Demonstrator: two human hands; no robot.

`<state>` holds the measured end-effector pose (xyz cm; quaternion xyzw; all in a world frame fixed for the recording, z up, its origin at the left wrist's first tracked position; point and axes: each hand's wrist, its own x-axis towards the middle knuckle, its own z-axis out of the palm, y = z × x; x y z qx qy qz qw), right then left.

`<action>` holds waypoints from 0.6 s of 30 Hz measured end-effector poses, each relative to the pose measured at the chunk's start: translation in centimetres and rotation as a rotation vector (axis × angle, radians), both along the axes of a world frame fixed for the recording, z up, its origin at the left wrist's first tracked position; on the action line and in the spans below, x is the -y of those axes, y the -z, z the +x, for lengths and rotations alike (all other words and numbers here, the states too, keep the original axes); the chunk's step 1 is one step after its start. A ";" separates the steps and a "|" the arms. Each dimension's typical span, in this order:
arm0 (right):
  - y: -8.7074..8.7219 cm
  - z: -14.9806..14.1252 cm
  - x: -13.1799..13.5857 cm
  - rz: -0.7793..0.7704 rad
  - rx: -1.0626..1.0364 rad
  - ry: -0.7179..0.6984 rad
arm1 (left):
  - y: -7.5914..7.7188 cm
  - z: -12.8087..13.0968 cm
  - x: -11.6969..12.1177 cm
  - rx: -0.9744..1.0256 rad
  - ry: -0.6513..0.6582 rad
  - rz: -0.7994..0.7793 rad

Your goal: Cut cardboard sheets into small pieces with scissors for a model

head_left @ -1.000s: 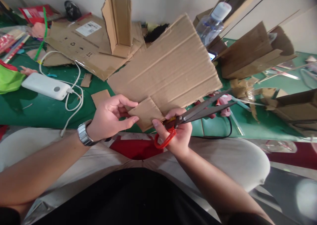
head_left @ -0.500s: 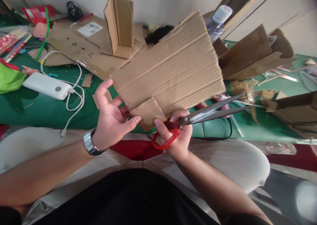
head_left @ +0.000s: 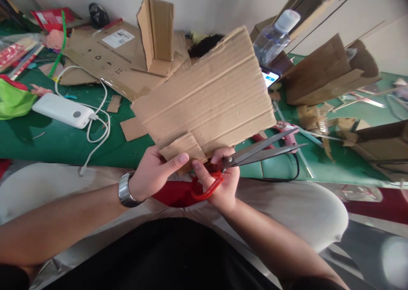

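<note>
A large sheet of corrugated cardboard (head_left: 216, 98) is held up over my lap, with a small cardboard piece (head_left: 183, 147) lying across its lower edge. My left hand (head_left: 153, 171) grips both at the lower left, thumb in front and fingers hidden behind. From the lower right, my right hand (head_left: 223, 179) pinches the cardboard with its thumb near the small piece. The same hand carries red-handled scissors (head_left: 245, 156), whose blades are partly apart and point right, away from the cardboard.
On the green table (head_left: 127, 154) lie a white power bank (head_left: 62, 110) with its cable, a flattened carton (head_left: 95, 60) and a folded cardboard piece (head_left: 157, 37). A plastic bottle (head_left: 270, 39), a lit phone (head_left: 270, 78) and cardboard boxes (head_left: 315, 73) stand on the right.
My left hand has closed from spread fingers onto the lower left of the cardboard. The sheet, right hand and scissors have shifted left and slightly down, uncovering the phone.
</note>
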<state>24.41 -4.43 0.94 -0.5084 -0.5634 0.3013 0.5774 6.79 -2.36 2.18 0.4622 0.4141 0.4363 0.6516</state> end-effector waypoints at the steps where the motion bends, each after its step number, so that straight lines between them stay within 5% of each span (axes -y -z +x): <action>1: 0.0 -0.1 0.1 0.000 -0.009 -0.013 | 0.0 0.0 0.0 -0.018 -0.009 0.003; 10: -0.2 -0.9 0.0 0.099 -0.004 -0.035 | -0.3 0.1 0.1 -0.047 -0.053 0.048; 18: -0.1 -0.9 -0.2 0.019 -0.050 -0.066 | -0.8 0.1 -0.7 -0.091 -0.120 0.063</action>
